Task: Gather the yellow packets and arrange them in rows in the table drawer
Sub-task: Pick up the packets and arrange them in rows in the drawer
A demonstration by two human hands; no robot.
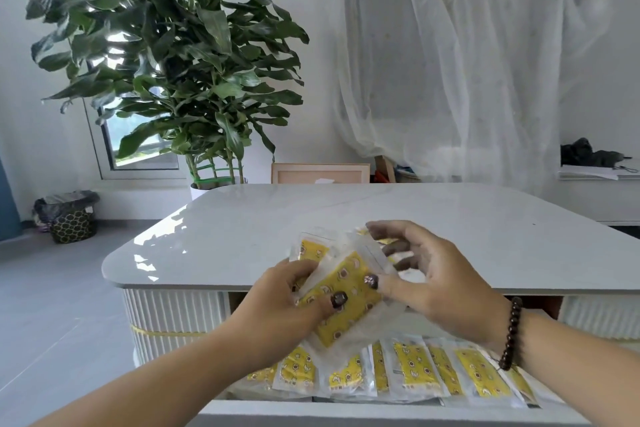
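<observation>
Yellow packets pinched between left hand and right hand, both grips curled.

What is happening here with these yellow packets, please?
A person is holding a bunch of yellow packets with both hands above the edge of the white table. The left hand grips them from the side, and the right hand steadies them. Below, a row of packets already lies in the open drawer.

a single head-worn wide-angle view looked forward and slightly down from close above the open drawer, across the white table, toward the far wall, with a plant at left.
</observation>
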